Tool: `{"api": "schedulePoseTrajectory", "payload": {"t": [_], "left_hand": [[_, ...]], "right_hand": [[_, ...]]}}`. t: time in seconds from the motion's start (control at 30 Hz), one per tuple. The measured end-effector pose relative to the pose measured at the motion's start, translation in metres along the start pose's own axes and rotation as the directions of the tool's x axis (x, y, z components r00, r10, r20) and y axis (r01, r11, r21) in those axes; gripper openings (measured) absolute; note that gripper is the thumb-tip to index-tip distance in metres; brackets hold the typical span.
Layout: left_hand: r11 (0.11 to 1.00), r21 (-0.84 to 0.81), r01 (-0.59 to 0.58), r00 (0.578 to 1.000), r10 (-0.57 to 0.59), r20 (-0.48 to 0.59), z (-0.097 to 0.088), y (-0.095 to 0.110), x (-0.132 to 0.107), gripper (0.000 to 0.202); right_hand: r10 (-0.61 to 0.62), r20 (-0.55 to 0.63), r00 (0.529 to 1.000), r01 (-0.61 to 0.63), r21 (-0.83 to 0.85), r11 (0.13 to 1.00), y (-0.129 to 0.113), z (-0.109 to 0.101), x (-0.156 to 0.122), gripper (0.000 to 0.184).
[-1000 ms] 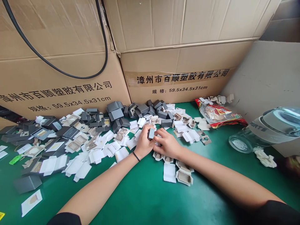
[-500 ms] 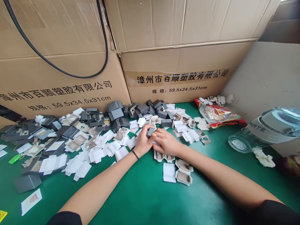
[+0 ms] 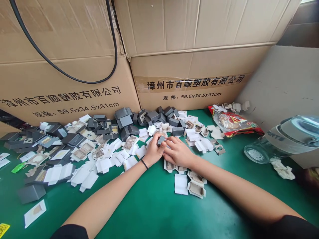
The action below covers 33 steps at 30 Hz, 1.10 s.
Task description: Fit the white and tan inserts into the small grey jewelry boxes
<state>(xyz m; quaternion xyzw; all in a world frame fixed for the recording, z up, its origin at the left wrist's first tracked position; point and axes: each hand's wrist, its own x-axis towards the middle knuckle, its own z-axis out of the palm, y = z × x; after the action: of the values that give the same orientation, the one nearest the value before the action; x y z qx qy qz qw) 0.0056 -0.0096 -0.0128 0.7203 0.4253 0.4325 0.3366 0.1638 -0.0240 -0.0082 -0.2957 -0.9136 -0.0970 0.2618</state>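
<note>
My left hand [image 3: 153, 152] and my right hand [image 3: 178, 153] meet over the green table [image 3: 149, 205], fingers closed together around a small grey box [image 3: 160, 140]. The box pokes up between both sets of fingertips. A black band circles my left wrist. Under and around the hands lie white folded card inserts [image 3: 180, 183] and beige-lined trays [image 3: 196, 188]. A heap of small grey boxes [image 3: 149, 118] sits just beyond the hands, against the cartons.
Two big cardboard cartons [image 3: 186, 76] with printed characters wall off the back. A black cable [image 3: 74, 78] loops across the left carton. A red snack bag [image 3: 231, 121] and a clear water bottle [image 3: 281, 139] lie to the right. More grey boxes and inserts [image 3: 57, 149] spread left.
The grey box between my fingers has tilted from upright to lying over, and my hands have shifted slightly. The rest stays put.
</note>
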Motion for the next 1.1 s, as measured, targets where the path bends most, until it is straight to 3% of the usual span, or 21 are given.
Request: {"api": "schedulePoseTrajectory", "payload": {"t": [0.13,0.47,0.73,1.1], "left_hand": [[1.0,-0.014,0.019,1.0,-0.018,0.006,0.0,0.001,0.0,0.061],[1.0,-0.008,-0.003,1.0,0.003,0.022,-0.001,0.005,0.001,0.065],[0.999,-0.006,-0.034,0.999,0.034,0.035,0.0,0.007,0.001,0.064],[1.0,0.005,0.001,1.0,-0.001,0.019,0.0,0.005,0.0,0.06]], "right_hand": [[0.01,0.014,1.0,-0.01,0.004,1.0,-0.001,0.001,0.0,0.016],[0.089,0.025,0.996,-0.092,0.231,0.968,-0.002,0.007,0.005,0.011],[0.342,-0.042,0.939,-0.299,0.391,0.87,-0.012,0.007,0.004,0.004],[0.235,-0.08,0.969,-0.209,0.25,0.945,-0.01,0.006,0.0,0.008]]}}
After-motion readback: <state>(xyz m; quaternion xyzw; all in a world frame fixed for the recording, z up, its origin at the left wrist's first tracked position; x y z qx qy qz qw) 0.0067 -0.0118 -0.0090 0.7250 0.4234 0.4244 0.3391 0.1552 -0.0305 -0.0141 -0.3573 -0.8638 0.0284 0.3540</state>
